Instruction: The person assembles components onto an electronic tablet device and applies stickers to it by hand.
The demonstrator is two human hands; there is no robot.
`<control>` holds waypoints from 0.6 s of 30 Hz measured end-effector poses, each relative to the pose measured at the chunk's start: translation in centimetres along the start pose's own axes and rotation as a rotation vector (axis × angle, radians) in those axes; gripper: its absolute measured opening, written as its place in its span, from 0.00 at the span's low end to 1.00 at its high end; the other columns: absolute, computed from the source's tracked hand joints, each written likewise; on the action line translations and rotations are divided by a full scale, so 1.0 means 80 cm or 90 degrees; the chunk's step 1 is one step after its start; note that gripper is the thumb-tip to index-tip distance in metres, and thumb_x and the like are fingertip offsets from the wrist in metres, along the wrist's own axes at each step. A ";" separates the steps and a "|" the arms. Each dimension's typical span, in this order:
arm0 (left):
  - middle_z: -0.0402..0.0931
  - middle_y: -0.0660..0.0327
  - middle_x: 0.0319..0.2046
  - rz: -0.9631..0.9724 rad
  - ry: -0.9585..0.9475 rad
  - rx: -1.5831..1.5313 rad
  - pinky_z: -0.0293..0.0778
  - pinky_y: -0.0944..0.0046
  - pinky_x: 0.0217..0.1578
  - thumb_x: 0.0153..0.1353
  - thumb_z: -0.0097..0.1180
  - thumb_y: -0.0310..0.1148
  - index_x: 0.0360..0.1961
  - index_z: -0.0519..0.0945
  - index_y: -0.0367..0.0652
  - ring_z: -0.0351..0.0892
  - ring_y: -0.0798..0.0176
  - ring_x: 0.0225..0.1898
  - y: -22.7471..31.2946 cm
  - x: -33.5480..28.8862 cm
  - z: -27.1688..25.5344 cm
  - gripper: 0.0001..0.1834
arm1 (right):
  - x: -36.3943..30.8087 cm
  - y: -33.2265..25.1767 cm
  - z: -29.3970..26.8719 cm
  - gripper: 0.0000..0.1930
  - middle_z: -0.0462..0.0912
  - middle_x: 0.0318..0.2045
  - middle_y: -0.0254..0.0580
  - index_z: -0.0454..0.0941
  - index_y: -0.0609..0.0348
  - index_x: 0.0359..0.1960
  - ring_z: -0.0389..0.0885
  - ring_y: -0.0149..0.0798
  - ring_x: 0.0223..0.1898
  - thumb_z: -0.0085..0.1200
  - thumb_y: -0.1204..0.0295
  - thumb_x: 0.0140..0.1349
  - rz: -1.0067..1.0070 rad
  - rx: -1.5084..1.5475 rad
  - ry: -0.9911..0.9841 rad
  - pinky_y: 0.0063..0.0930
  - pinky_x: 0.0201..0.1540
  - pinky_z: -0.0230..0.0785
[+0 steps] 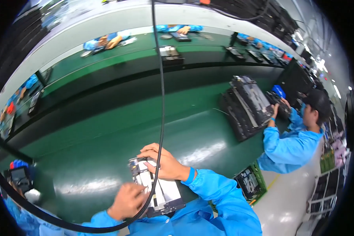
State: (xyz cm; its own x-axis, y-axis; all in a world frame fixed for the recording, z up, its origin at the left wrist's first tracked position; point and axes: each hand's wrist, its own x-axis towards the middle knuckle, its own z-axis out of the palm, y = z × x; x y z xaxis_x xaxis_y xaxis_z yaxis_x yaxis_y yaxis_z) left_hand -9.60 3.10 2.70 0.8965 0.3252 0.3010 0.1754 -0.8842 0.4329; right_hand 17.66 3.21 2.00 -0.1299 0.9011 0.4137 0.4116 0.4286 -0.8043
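Note:
An opened tablet-like device (pixel 170 191) lies in front of me at the table's near edge, its white panels and black strips exposed. My right hand (pixel 166 165) is at its far end, fingers curled over the top edge and thumb against the inner face, gripping it. Over the device's left side is my left hand (pixel 129 201), fingers bent and smeared by motion. Whether it holds anything cannot be made out. Part of the device is hidden by both hands and by a dark cable crossing the view.
A black cable (pixel 163 90) hangs across the view. Stacked black trays with devices (pixel 244 106) stand at the right, beside a co-worker in blue (pixel 291 145). A green crate (pixel 259 177) sits below them. Beyond the green table (pixel 106 141), other workers' hands handle devices on a far bench.

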 end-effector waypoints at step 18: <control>0.77 0.43 0.64 -0.001 0.165 0.125 0.69 0.35 0.72 0.50 0.72 0.35 0.61 0.86 0.44 0.77 0.35 0.66 -0.182 0.101 0.010 0.33 | -0.178 0.015 -0.535 0.70 0.55 0.82 0.74 0.56 0.38 0.87 0.45 0.71 0.86 0.72 0.25 0.43 0.649 -0.733 0.111 0.70 0.85 0.20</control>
State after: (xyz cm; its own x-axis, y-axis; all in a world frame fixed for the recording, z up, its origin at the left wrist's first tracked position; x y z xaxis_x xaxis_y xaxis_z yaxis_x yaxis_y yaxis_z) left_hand -4.55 18.37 -1.86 0.7669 0.3782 0.5184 0.2742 -0.9235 0.2682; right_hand 58.60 -11.93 13.43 0.6977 0.7161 0.0211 0.7161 -0.6963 -0.0481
